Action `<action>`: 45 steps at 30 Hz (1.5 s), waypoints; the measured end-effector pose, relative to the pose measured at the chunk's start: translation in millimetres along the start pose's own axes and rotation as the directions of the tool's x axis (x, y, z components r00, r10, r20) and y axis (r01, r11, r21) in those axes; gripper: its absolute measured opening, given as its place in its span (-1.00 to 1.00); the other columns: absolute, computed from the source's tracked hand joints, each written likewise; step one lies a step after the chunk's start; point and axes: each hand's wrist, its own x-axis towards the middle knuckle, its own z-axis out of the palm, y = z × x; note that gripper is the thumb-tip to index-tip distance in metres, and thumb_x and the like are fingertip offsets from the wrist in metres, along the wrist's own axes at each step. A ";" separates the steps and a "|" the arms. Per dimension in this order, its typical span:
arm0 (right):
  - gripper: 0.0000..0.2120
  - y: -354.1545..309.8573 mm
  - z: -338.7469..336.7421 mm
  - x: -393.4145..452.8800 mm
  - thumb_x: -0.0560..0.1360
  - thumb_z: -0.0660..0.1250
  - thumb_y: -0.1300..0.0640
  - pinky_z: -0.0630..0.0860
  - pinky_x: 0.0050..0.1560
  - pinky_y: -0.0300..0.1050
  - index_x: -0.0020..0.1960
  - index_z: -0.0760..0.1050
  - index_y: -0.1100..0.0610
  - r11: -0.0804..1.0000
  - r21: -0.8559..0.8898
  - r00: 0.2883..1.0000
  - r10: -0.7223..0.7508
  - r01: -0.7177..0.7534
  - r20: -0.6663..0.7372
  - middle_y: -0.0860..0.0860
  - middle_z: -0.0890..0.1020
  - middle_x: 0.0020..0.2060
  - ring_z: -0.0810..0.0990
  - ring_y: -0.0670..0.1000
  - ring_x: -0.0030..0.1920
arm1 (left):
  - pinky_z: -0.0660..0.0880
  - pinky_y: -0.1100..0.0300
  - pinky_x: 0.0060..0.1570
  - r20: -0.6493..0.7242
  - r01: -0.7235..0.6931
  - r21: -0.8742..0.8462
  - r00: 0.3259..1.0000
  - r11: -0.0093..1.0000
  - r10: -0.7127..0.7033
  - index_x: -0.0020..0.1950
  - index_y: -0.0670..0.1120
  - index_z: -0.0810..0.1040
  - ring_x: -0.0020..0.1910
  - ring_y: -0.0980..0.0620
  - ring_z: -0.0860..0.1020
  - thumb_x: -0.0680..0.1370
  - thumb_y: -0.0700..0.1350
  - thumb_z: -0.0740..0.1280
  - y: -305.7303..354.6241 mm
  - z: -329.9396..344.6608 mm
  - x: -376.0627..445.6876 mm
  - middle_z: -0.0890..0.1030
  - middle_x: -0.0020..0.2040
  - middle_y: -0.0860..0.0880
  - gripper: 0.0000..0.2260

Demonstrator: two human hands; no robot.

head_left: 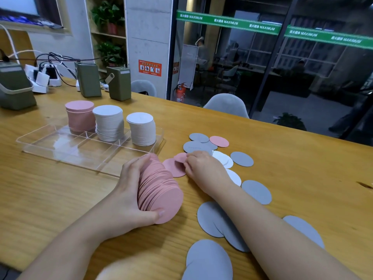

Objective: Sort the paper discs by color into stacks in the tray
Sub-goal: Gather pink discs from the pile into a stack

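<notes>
My left hand [129, 190] grips a thick pink bundle [159, 190] at centre frame; my right hand [201, 166] pinches a loose pink disc [180, 157] beside it. That fanned bundle (barely contained) could spill short of the tray [40, 142], upper left.

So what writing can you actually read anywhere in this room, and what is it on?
"MAXIMUM", repeated in white after Chinese characters too blurred to read: on the green strip across the glass wall.
Orange notice on the concrete pillar: pictograms and Chinese text, too small to read.
Faint marks on one grey disc on the table: too blurred to read.
Nothing readable on the tray or the stacked discs.
</notes>
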 end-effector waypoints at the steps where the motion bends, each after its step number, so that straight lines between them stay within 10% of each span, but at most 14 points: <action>1: -0.74 -0.6 0.1 1.8 0.58 0.15 0.06 0.43 -0.14 0.00 -0.04 0.50 0.23 1.000 0.027 0.998 -0.001 -0.001 0.067 0.14 0.58 -0.06 0.51 0.15 -0.01 | 0.10 0.67 0.10 -0.004 0.003 0.001 1.000 1.000 -0.003 0.44 0.25 -0.08 0.33 0.37 0.09 0.07 0.33 0.31 0.5 0.0 0.3 0.02 0.22 0.43 0.01; 6: -0.62 2.2 -4.3 6.7 0.40 0.40 -0.16 0.27 -0.31 -0.13 -0.07 0.39 0.12 0.968 0.235 0.975 0.040 -0.093 0.218 -0.02 0.47 -0.17 0.42 0.02 -0.18 | 0.09 0.65 0.10 -0.005 0.010 -0.005 1.000 1.000 -0.010 0.49 0.18 -0.08 0.35 0.32 0.10 0.06 0.32 0.30 0.7 -0.4 0.8 0.02 0.27 0.37 0.06; 13: -0.50 0.2 -7.8 20.9 0.45 0.28 -0.24 0.39 -0.10 -0.03 0.08 0.47 0.19 0.998 -0.046 0.966 -0.027 0.041 0.257 0.11 0.54 0.01 0.52 0.14 0.00 | 0.04 0.56 0.22 -0.002 -0.006 0.001 1.000 1.000 0.006 0.45 0.27 -0.11 0.41 0.38 0.04 0.09 0.31 0.34 -1.6 0.4 -0.1 -0.01 0.39 0.36 0.02; 20: -0.76 -6.0 -2.0 17.8 0.53 0.17 0.13 0.38 -0.12 -0.02 0.14 0.44 0.20 0.985 -0.153 0.985 -0.054 0.080 0.167 0.14 0.53 0.07 0.52 0.17 0.05 | -0.01 0.72 0.13 0.011 -0.052 -0.005 0.999 0.999 0.052 0.36 0.38 -0.12 0.34 0.54 -0.02 0.14 0.24 0.41 -4.3 -0.2 -0.7 -0.07 0.31 0.48 -0.06; 31: -0.86 4.9 -17.7 -15.0 0.56 0.17 0.20 0.50 -0.06 0.05 0.07 0.45 0.06 0.946 0.303 0.992 0.089 -0.113 0.093 0.02 0.62 -0.05 0.55 0.08 -0.03 | 0.05 0.72 0.10 0.014 -0.052 -0.021 0.999 0.998 0.052 0.33 0.43 -0.10 0.32 0.55 0.02 0.15 0.21 0.42 -6.3 0.5 -0.8 -0.03 0.30 0.48 -0.08; 45: -0.70 1.1 -55.7 -82.3 0.51 0.19 0.35 0.36 -0.24 -0.23 -0.01 0.34 -0.07 0.517 0.854 0.997 0.066 -0.058 0.028 -0.22 0.49 -0.24 0.44 -0.12 -0.24 | 0.08 0.59 0.16 -0.010 -0.026 -0.013 1.000 1.000 0.025 0.36 0.41 -0.07 0.28 0.60 0.01 0.11 0.26 0.39 -2.8 2.5 0.1 0.03 0.28 0.35 -0.07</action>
